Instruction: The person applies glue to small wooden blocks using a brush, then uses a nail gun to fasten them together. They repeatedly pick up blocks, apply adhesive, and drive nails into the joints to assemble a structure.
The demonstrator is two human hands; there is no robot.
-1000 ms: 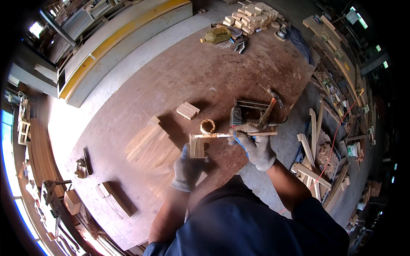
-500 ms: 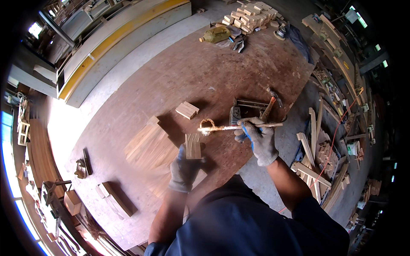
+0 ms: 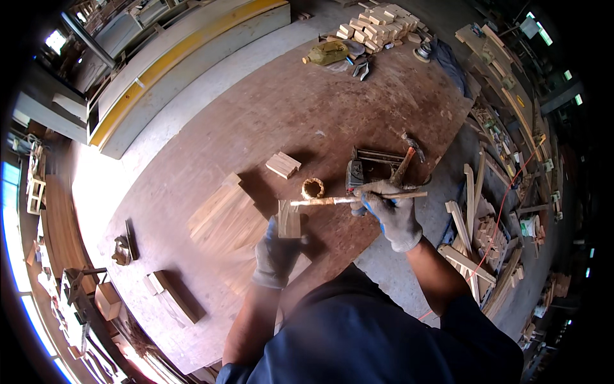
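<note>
My gloved left hand (image 3: 275, 261) grips a small wooden block (image 3: 290, 221) and holds it upright. In my gloved right hand (image 3: 391, 214) is a thin stick (image 3: 323, 201), held level. Its pale, coated tip lies at the block's top edge; I cannot tell if they touch. Just behind the stick stands a small round pot (image 3: 313, 187) with a crusted yellow-brown rim. A nail gun (image 3: 355, 174) and a hammer (image 3: 403, 165) lie beyond my right hand. Left of the block lie joined wooden boards (image 3: 227, 214).
A few short blocks (image 3: 283, 165) lie on the worktable (image 3: 224, 128). More wood pieces (image 3: 174, 297) sit at the left. At the far end are a yellowish bottle (image 3: 326, 53), pliers (image 3: 361, 68) and a block pile (image 3: 384, 25). Scrap timber (image 3: 470, 249) fills the right side.
The stick's coated tip has moved from over the pot, left and nearer, to the block's top edge. My right hand shifted slightly nearer; my left hand keeps its hold.
</note>
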